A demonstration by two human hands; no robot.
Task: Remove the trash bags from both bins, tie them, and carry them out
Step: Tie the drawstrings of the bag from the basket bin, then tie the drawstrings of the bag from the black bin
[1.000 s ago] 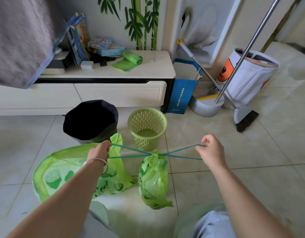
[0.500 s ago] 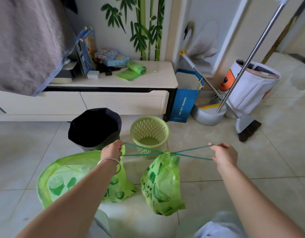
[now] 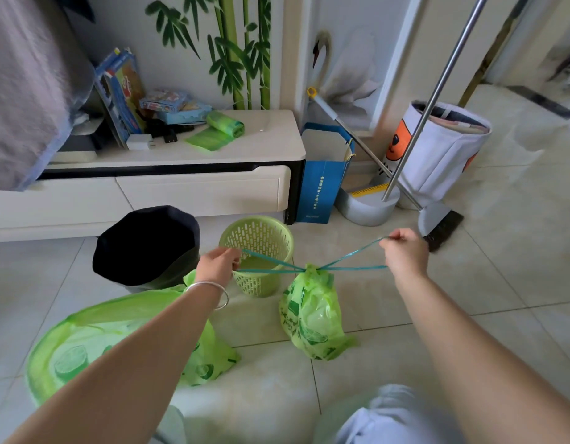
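A small green trash bag [image 3: 312, 318] stands on the tiled floor, its neck cinched tight. Two teal drawstring loops [image 3: 271, 262] run out sideways from the neck. My left hand [image 3: 218, 264] grips the left loop and my right hand [image 3: 404, 251] pinches the right loop, both strings taut. A larger green trash bag [image 3: 94, 341] lies open-mouthed on the floor at the left, partly under my left forearm. Behind them stand an empty green mesh bin [image 3: 258, 241] and a dark bin [image 3: 146, 245].
A white low cabinet [image 3: 210, 190] runs along the wall, with a roll of green bags [image 3: 224, 125] on top. A blue paper bag [image 3: 322, 184], a dustpan [image 3: 367, 206], a broom [image 3: 440, 225] and a white fabric basket [image 3: 444, 155] stand at the right.
The view has shifted closer and the small bag sits further right. Both hands keep pulling the drawstrings apart, and the bag's neck has closed tighter.
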